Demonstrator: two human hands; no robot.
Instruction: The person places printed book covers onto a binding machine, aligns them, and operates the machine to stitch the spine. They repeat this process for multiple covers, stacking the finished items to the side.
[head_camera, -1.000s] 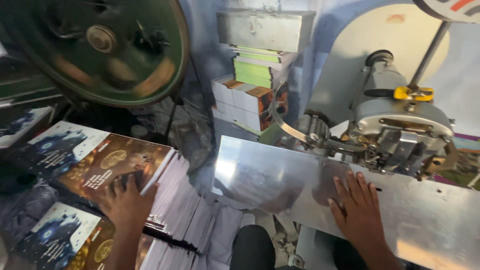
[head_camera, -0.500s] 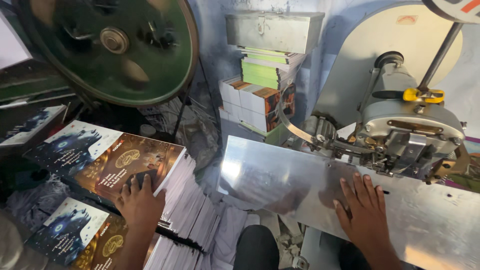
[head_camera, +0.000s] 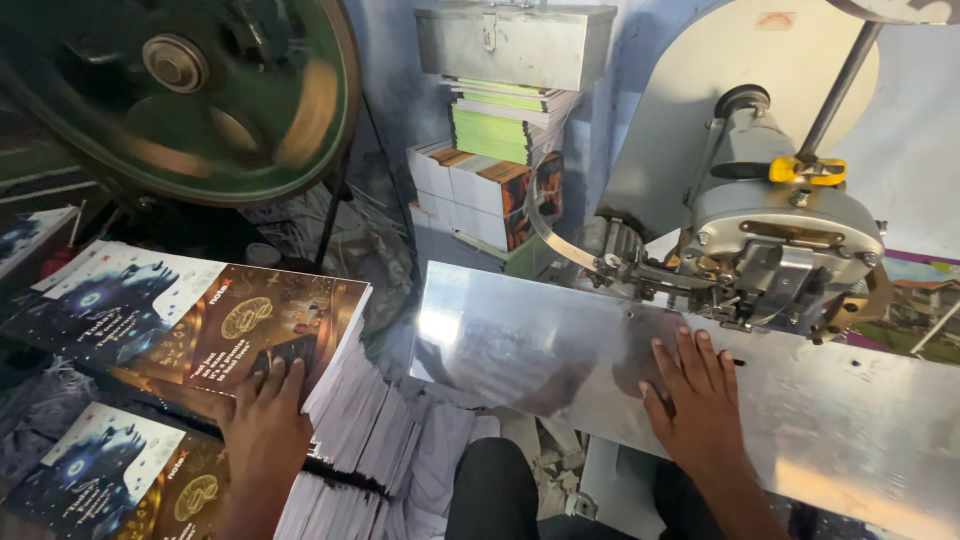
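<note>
Two hands down, both flat: your left hand (head_camera: 265, 425) lies open-fingered on the top cover (head_camera: 190, 315) of the stack (head_camera: 350, 420) at your left, as half a second ago; your right hand (head_camera: 695, 395) stays spread on the plate (head_camera: 520, 340), gripping nothing, below the stitcher (head_camera: 780, 235). The flywheel (head_camera: 190, 85) blurs.

Green flywheel (head_camera: 190, 90), grey metal box (head_camera: 515, 42) atop stacked green and orange booklets (head_camera: 490, 165), yellow clip (head_camera: 808, 171).
</note>
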